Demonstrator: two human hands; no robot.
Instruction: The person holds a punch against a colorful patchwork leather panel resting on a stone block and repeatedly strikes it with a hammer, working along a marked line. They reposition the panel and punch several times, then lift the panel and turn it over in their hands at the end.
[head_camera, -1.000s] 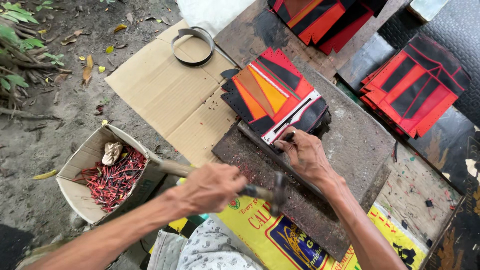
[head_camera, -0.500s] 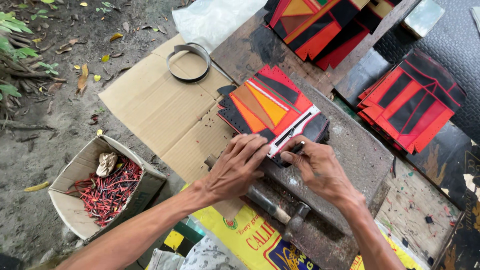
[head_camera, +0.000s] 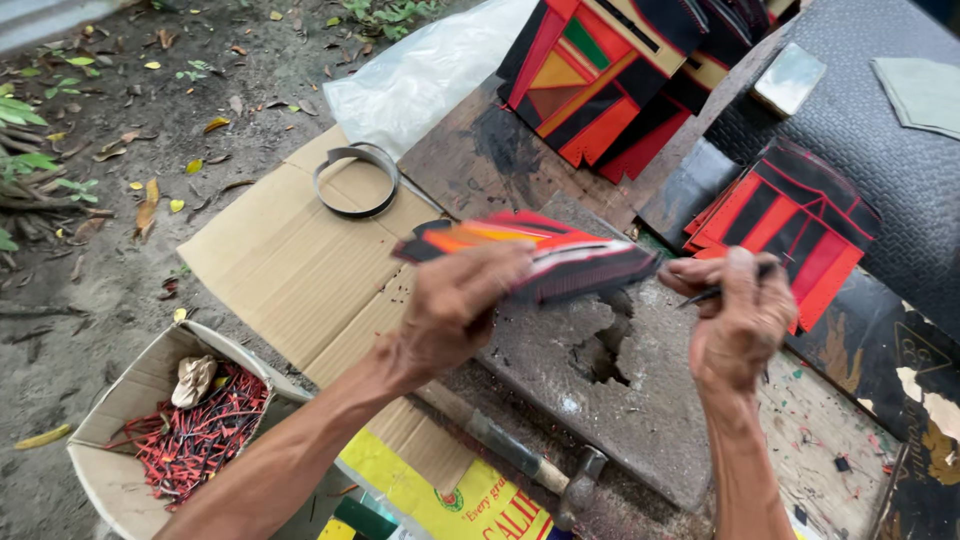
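Both hands work above the worn grey block (head_camera: 640, 385): the left hand (head_camera: 460, 305) has its grip clamped on a stack of red, orange and black cut sheets (head_camera: 545, 255) held in the air, while the right hand (head_camera: 735, 320) pinches a thin dark tool (head_camera: 705, 294) just beside the stack's edge.

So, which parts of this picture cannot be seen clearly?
- Head view: the left hand covers the near end of the red, orange and black stack of sheets.
- The thin dark tool in the right hand: its kind is too small to tell.
- The wooden-handled hammer: its head meets the bottom edge.
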